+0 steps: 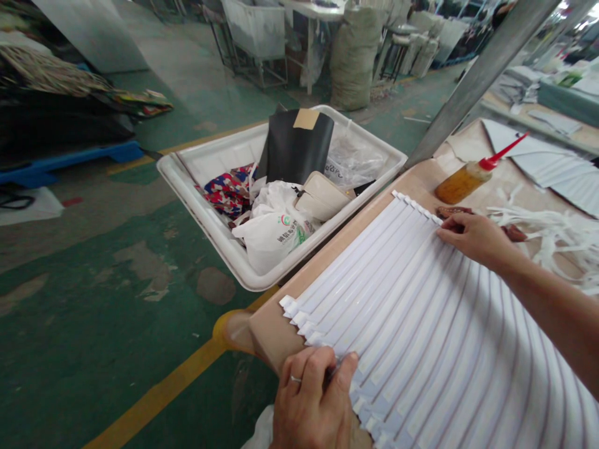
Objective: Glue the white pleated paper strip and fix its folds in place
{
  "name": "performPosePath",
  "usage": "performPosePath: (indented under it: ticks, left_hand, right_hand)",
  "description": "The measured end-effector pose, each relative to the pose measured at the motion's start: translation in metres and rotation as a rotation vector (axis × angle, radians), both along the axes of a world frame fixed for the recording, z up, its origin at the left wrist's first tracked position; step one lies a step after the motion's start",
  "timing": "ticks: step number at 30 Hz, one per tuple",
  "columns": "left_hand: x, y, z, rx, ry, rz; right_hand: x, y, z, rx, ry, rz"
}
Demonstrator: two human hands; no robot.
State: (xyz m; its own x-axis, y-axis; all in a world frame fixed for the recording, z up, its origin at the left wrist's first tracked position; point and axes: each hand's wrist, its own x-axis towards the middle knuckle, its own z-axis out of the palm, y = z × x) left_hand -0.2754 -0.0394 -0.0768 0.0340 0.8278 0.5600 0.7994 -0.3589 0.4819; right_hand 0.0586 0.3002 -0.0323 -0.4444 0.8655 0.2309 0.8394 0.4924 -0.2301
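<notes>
Overlapping white strips (388,280), like folded paper or film with small tabs at both ends, lie in a long row across the table. My right hand (472,237) pinches the far end of one strip between thumb and fingers. At the near ends of the strips is my left hand (316,393), its fingers bent and closed on a strip's edge; a ring shows on one finger. A bottle of amber liquid (463,181) with a red nozzle lies tilted just beyond my right hand. Beside that hand are brown patterned pieces (513,233), partly hidden.
A white plastic bin (182,193) with bags, cloth and a black sheet stands against the tan table (281,333). White scrap strips (561,243) lie at the right. A metal post (486,75) rises beyond the table corner. A stuffed sack (355,62) stands farther back.
</notes>
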Motion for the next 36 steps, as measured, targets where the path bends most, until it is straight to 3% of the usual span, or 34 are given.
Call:
performPosePath:
  ticks: [4,10,13,16,20,24,28,32,34,36]
  left_hand:
    - [0.000,0.000,-0.001,0.000,0.013,-0.002]
    - [-0.003,0.001,-0.002,0.006,0.021,-0.012]
    - [-0.006,0.001,0.000,0.007,0.055,-0.024]
    - [-0.006,0.002,0.001,0.040,0.057,-0.021]
    - [-0.005,0.004,0.002,0.096,0.024,0.003]
    - [-0.004,0.005,0.003,0.118,-0.007,0.018]
    - [0.000,0.003,0.009,0.109,-0.026,0.049]
    - [0.008,0.000,0.017,0.111,-0.028,0.022]
    - [0.011,0.001,0.019,0.122,-0.010,0.002]
    - [0.011,0.002,0.018,0.125,0.019,-0.019]
  right_hand:
    - [-0.004,0.000,-0.006,0.135,0.033,0.075]
    - [-0.001,-0.012,0.003,0.329,0.069,-0.021]
    - [0.033,-0.032,0.014,0.387,0.095,-0.084]
    - [0.086,-0.057,0.015,0.389,0.056,-0.135]
    - [0.145,-0.080,-0.003,0.277,-0.022,-0.135]
    - [0.164,-0.084,-0.030,0.196,0.007,-0.048]
    - [0.160,-0.085,-0.038,0.212,0.027,-0.100]
    - [0.123,-0.096,-0.014,0.258,-0.096,-0.257]
    - [0.086,-0.101,0.000,0.244,-0.069,-0.169]
    - [0.044,-0.104,0.009,0.228,-0.009,0.046]
